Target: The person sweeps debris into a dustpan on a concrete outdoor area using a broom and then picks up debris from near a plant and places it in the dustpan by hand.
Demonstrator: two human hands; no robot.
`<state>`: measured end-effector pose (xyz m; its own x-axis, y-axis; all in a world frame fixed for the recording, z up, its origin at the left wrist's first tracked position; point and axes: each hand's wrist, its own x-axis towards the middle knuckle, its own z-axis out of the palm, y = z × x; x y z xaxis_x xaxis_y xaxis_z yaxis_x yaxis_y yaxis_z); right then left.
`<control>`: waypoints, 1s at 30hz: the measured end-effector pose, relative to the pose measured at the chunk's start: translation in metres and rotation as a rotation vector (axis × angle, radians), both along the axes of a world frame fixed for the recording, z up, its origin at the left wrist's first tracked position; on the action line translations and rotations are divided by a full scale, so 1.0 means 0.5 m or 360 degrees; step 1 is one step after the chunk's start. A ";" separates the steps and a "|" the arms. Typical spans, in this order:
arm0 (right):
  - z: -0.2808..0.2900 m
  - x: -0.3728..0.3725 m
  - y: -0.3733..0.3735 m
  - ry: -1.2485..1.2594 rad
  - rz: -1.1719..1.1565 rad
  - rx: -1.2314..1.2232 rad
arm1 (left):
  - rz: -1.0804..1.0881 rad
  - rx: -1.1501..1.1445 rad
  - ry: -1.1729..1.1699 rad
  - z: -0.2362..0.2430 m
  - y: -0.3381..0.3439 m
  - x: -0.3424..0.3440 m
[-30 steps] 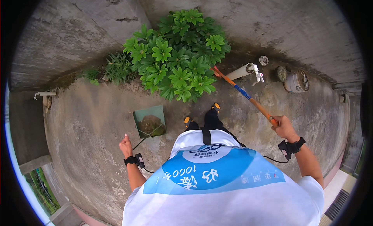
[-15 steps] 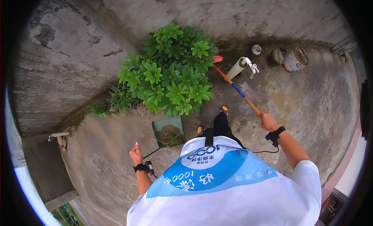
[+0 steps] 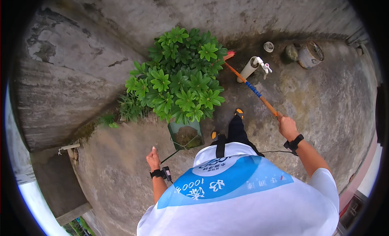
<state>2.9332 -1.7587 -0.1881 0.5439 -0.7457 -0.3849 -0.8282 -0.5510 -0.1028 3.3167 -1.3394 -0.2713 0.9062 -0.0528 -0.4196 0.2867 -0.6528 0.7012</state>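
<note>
My right hand is wrapped round the orange handle of a broom, which slants away to the upper left. Part of its red head shows at the right edge of a leafy green bush; leaves hide the rest. On the left, my left hand is closed with its thumb up, on the thin dark handle of a green dustpan. The hand itself hides the end of that handle. The dustpan rests on the ground below the bush, with a brown heap of debris in it.
A white pipe with a tap stands just beyond the broom handle. Farther right are a small white drain cap, a stone and a dirty bucket by the concrete wall. Another tap juts out at the left.
My left hand and the dustpan have shifted to the right, bringing the dustpan closer under the bush. The broom stays in my right hand, its head still beside the leaves.
</note>
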 end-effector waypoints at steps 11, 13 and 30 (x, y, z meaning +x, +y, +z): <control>-0.001 -0.042 0.122 0.0499 0.0273 0.0459 | -0.0181 0.0050 -0.0010 -0.022 -0.034 0.002; 0.052 -0.083 0.144 0.0505 0.0267 0.0421 | -0.0244 0.0059 -0.0021 -0.050 -0.028 0.007; -0.011 -0.141 0.067 0.0343 0.0321 0.0342 | -0.0143 0.0044 -0.0013 0.000 0.001 -0.085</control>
